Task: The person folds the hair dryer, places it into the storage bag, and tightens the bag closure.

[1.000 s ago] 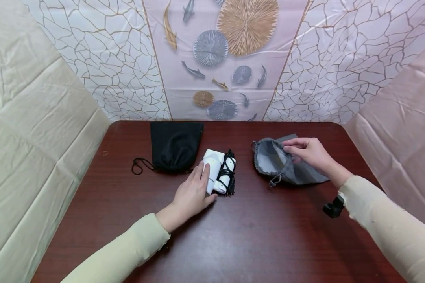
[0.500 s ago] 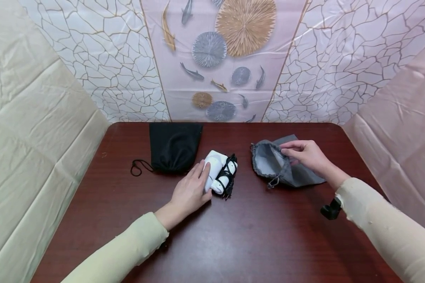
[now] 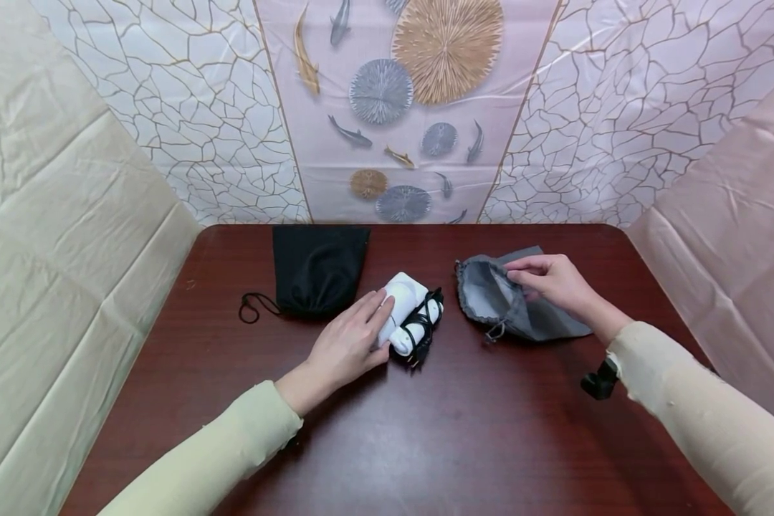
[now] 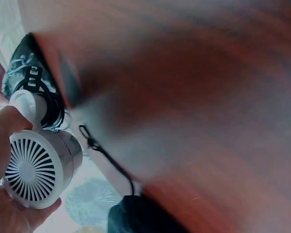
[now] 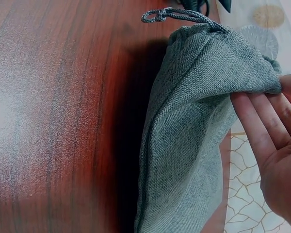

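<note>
My left hand (image 3: 345, 344) grips a white folding hair dryer (image 3: 405, 295) near the middle of the table, thumb on the near side. In the left wrist view the dryer's round slatted grille (image 4: 29, 167) faces the camera. A black cord (image 3: 423, 326) is wound around its folded handle. On the right, a grey drawstring bag (image 3: 548, 321) lies with its mouth held open toward the dryer, showing a pale lining. My right hand (image 3: 555, 283) pinches the rim of that mouth between thumb and fingers. In the right wrist view, fingers (image 5: 262, 116) lie against the grey cloth.
A black drawstring bag (image 3: 319, 276) lies flat at the back left, its cord loop (image 3: 249, 307) trailing to the left. The dark red wooden table (image 3: 426, 444) is bordered by cloth-covered walls at the back and both sides.
The hair dryer has shifted a little to the right and turned, its far end swinging toward the grey bag, with my left hand on it. My right hand keeps its hold on the bag's rim.
</note>
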Motion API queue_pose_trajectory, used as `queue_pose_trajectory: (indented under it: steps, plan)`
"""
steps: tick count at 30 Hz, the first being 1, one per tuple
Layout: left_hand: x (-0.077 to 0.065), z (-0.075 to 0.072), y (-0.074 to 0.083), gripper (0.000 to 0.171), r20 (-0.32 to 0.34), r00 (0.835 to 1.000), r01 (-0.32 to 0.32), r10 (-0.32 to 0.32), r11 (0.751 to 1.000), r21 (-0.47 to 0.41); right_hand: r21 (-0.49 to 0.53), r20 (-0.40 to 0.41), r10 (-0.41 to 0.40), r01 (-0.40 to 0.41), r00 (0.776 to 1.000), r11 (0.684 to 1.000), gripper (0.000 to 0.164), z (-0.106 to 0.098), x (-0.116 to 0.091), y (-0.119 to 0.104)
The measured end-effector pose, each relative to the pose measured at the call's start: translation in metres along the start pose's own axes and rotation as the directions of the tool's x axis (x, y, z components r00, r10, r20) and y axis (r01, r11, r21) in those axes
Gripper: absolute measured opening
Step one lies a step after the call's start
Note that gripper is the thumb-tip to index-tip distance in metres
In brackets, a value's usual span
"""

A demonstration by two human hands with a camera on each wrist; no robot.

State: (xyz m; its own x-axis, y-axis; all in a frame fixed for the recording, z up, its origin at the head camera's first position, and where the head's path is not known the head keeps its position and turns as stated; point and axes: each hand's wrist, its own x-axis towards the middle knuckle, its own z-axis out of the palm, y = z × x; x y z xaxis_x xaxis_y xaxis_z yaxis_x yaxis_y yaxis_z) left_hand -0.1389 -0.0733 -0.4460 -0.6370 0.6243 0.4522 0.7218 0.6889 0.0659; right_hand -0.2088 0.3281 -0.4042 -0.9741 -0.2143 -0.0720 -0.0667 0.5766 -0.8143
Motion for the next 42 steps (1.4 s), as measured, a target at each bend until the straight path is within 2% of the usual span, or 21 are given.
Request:
queue_pose_trajectory:
  steps: [6,12,20,28,32,36,42]
  plan:
    - [0.012,-0.011,0.009,0.068,-0.032,0.995,-0.092,0.092,0.996,-0.003,0.009,-0.001,0.002,-0.002,1.0,1.0,0.037,-0.001,0.001,-0.003]
    - [0.024,-0.017,0.02,0.067,-0.046,0.989,-0.145,0.143,0.988,-0.043,0.036,-0.002,-0.018,0.018,1.0,0.999,0.036,-0.001,0.0,-0.008]
    - [0.034,-0.013,0.031,0.067,-0.065,0.98,-0.191,0.187,0.979,-0.071,0.015,0.007,-0.062,0.062,0.998,0.998,0.034,0.005,-0.003,-0.016]
    - [0.036,-0.007,0.039,0.068,-0.044,0.965,-0.26,0.257,0.962,-0.083,-0.088,-0.011,-0.125,0.124,0.992,0.988,0.028,0.013,-0.005,-0.023]
    - [0.036,-0.004,0.042,0.067,-0.043,0.961,-0.277,0.275,0.958,-0.076,-0.175,-0.026,-0.211,0.203,0.977,0.963,0.024,0.018,-0.004,-0.023]
    - [0.036,0.001,0.042,0.067,-0.046,0.959,-0.282,0.279,0.958,-0.055,-0.263,-0.007,-0.298,0.286,0.954,0.921,0.022,0.024,-0.005,-0.026]
    - [0.035,0.01,0.037,0.069,-0.075,0.963,-0.263,0.26,0.964,-0.031,-0.369,0.061,-0.327,0.326,0.943,0.87,0.024,0.03,-0.007,-0.035]
